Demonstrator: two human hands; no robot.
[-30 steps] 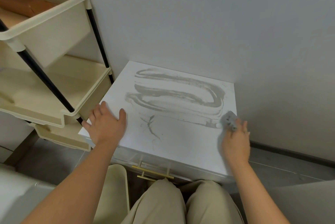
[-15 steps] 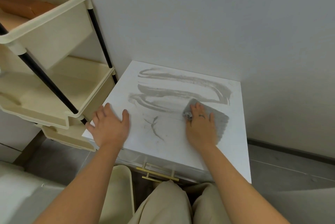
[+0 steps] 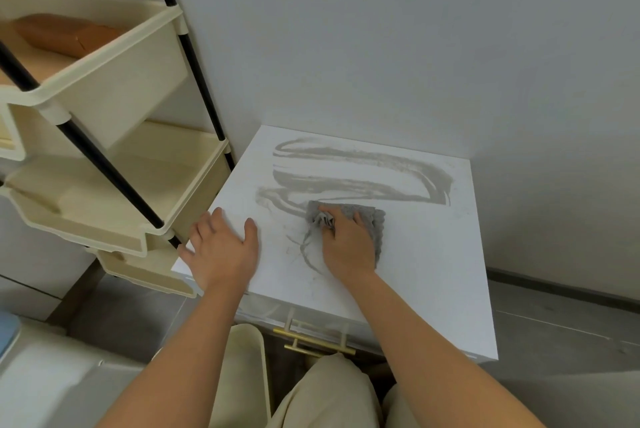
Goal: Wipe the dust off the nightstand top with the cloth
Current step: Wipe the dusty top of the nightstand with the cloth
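Observation:
The white nightstand top (image 3: 429,254) stands against the grey wall and carries broad grey dust streaks (image 3: 363,171) across its far half. A grey cloth (image 3: 372,216) lies near the middle, just below the streaks. My right hand (image 3: 346,244) presses down on the cloth, fingers bunching its left part. My left hand (image 3: 221,251) lies flat with fingers spread on the near left corner of the top, holding nothing. A thin dark smear (image 3: 306,254) runs between the two hands.
A cream plastic rack (image 3: 114,164) with black poles stands close to the left of the nightstand, an orange-brown object (image 3: 65,34) in its upper bin. A gold drawer handle (image 3: 315,346) sits below the front edge. My knees and a cream bin (image 3: 246,372) are underneath.
My right hand has swept the cloth from the right edge of the top leftward to the middle. The left hand has stayed planted on the near left corner.

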